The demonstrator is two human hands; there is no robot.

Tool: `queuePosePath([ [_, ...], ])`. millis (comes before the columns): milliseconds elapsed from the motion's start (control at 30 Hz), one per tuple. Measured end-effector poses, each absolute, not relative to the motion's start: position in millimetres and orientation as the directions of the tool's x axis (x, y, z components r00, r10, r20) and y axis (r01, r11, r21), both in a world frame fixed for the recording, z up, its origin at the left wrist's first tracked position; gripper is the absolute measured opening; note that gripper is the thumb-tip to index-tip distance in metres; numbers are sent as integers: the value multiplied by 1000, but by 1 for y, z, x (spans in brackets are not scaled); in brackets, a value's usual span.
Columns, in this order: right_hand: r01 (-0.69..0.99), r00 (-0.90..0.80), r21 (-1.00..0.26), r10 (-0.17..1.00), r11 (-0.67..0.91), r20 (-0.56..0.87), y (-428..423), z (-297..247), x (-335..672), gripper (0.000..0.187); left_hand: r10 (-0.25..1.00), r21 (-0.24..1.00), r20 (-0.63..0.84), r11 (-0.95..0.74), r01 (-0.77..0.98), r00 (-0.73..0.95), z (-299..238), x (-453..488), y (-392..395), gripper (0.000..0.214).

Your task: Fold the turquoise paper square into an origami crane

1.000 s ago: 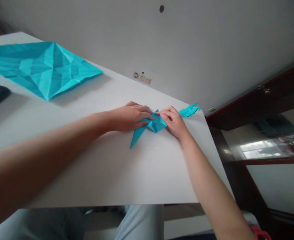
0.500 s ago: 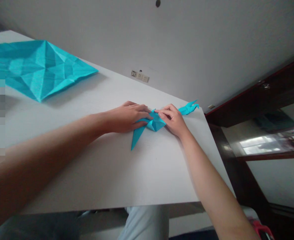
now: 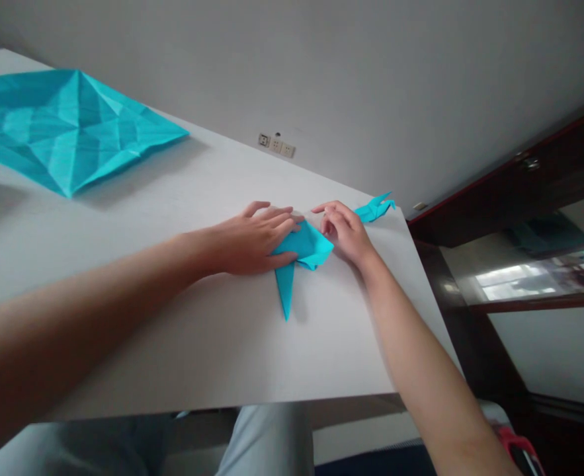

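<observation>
A folded piece of turquoise paper (image 3: pixel 307 243) lies on the white table, with one long pointed flap sticking out towards me. My left hand (image 3: pixel 259 238) has its fingers over the far left part of this paper and its thumb across the near side, holding it. Close by the paper's right edge is my right hand (image 3: pixel 344 231), its index finger stretched out and the other fingers curled. I see no paper in its fingers; whether a fingertip touches the edge I cannot tell. Beyond the right hand sits a small folded turquoise paper bird (image 3: pixel 375 209).
A large creased turquoise sheet (image 3: pixel 76 132) covers the table's far left part. The white table (image 3: pixel 222 357) meets a grey wall with sockets (image 3: pixel 276 145) at the back. Dark wooden furniture (image 3: pixel 530 172) stands on the right. Something with a red handle (image 3: pixel 518 444) is at lower right.
The folded paper has turned, so its flap points more directly towards me and a broader, flatter face shows. My right fingers have come off the paper's top and opened.
</observation>
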State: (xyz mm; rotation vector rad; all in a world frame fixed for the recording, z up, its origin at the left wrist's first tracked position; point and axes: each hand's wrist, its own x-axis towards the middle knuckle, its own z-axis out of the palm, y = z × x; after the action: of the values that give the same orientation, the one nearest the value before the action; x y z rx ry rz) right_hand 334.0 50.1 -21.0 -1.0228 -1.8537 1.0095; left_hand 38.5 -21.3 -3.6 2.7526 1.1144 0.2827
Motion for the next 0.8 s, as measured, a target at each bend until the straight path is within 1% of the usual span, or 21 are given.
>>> queuePosePath([
  [100, 276, -387, -890, 889, 364, 244, 47, -18, 332, 67, 757, 195, 136, -653, 732, 640, -6, 38, -22, 72],
  [200, 288, -412, -867, 870, 407, 271, 44, -15, 333, 54, 807, 222, 143, -591, 775, 574, -7, 35, -19, 70],
  [300, 305, -474, -828, 829, 471, 297, 41, -9, 333, 42, 825, 261, 124, -563, 784, 551, -4, 34, -18, 71],
  [333, 306, -504, -815, 809, 493, 301, 40, -7, 333, 41, 830, 268, 120, -555, 787, 544, -3, 34, -19, 71],
  [433, 287, -559, -799, 770, 528, 308, 38, -2, 331, 48, 837, 272, 117, -545, 793, 535, 0, 36, -20, 70],
  [567, 263, -552, -815, 773, 516, 311, 35, -3, 327, 57, 839, 266, 112, -542, 797, 533, -1, 40, -22, 75],
  [667, 231, -544, -830, 775, 507, 322, 33, -5, 323, 58, 850, 281, 139, -527, 803, 509, -3, 45, -23, 79],
  [800, 252, -534, -831, 787, 495, 308, 31, -5, 318, 58, 849, 339, 162, -526, 780, 502, -5, 51, -22, 64],
])
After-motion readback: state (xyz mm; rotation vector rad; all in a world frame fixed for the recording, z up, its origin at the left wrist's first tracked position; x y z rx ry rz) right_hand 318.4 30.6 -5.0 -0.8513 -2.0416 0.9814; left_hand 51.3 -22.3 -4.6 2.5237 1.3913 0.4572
